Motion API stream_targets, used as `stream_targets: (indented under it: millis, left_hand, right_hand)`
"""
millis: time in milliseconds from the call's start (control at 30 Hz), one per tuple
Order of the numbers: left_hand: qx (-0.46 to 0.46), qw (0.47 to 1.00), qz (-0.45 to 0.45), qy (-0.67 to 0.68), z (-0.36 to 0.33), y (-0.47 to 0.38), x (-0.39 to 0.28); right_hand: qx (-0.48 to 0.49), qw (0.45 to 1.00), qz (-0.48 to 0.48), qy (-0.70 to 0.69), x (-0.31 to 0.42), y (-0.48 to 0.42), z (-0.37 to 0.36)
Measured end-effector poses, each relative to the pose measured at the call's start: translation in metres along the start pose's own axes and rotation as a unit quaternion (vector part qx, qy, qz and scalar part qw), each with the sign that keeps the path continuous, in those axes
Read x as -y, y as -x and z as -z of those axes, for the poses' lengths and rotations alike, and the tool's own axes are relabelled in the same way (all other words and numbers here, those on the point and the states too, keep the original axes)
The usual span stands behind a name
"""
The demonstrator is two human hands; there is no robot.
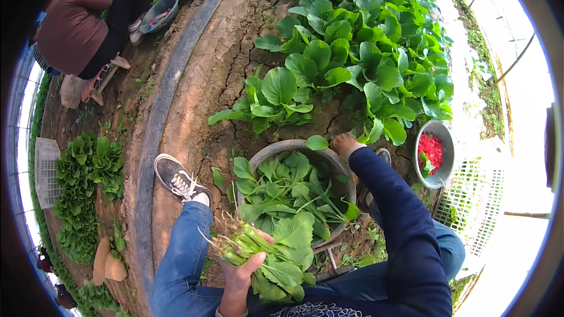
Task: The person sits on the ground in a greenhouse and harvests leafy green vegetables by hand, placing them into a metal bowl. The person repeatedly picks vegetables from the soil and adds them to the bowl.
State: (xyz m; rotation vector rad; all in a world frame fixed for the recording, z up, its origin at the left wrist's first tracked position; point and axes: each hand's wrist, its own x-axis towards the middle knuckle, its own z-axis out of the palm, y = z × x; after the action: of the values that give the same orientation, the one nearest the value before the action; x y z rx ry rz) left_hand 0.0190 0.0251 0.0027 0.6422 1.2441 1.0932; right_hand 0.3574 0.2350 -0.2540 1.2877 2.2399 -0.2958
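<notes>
My left hand [241,268] is closed around a bunch of leafy greens [282,255], low in front of my body, with roots and stems pointing left and leaves to the right. Between my feet stands a round grey tub [350,171] with many loose green leaves [291,185] in it. At the tub's upper right rim, my right hand [345,144] reaches down beside the growing plants [372,97]. A leaf shows just left of its fingers; whether the hand grips it cannot be told.
A small grey basin [449,158] with red ties and a white plastic crate [471,202] are on the right. A grey hose [167,79] runs along the left. Beyond it, a person [72,31] sits near another basin [169,20]. Picked greens [79,198] lie at left.
</notes>
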Motion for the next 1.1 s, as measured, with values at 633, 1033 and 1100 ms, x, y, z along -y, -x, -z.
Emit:
stream_targets:
  millis: [633, 1033, 1100]
  left_hand:
    - [0.123, 0.985, -0.013, 0.120, 0.029, 0.030, -0.004]
    - [0.243, 0.941, 0.097, 0.216, 0.031, 0.038, -0.004]
    - [0.236, 0.947, 0.078, 0.203, 0.037, 0.031, 0.005]
  right_hand:
    - [-0.199, 0.653, 0.114, -0.722, 0.100, 0.161, 0.212]
    - [-0.138, 0.309, 0.295, -0.893, 0.226, 0.176, 0.240]
    - [-0.201, 0.338, 0.246, -0.886, 0.222, 0.172, 0.243]
